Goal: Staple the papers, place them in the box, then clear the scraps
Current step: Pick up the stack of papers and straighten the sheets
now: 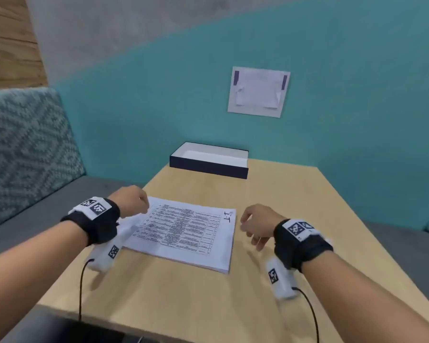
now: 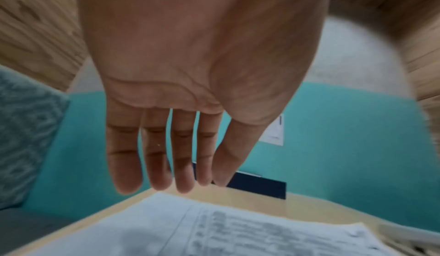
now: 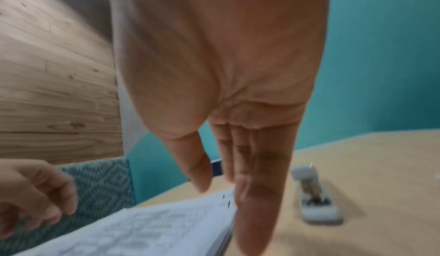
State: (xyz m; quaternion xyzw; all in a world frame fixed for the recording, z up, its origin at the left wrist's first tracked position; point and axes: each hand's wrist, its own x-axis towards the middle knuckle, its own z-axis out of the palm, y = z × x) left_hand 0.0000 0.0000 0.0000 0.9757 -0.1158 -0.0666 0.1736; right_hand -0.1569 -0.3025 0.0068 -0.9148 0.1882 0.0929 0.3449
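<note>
A stack of printed papers (image 1: 183,233) lies flat in the middle of the wooden table (image 1: 282,194). My left hand (image 1: 134,201) hovers over the stack's far left corner with straight fingers (image 2: 166,175) and holds nothing. My right hand (image 1: 255,224) is just beside the stack's right edge, its fingers (image 3: 252,213) extended downward and empty. A grey stapler (image 3: 314,198) lies on the table to the right of that hand; the head view does not show it. An open dark blue box (image 1: 208,160) with a white inside stands at the table's far edge.
A teal wall rises right behind the box, with a white sheet (image 1: 258,95) taped to it. A patterned cushion (image 1: 22,149) and grey bench run along the table's left side. Bare tabletop lies in front of the papers and to their right.
</note>
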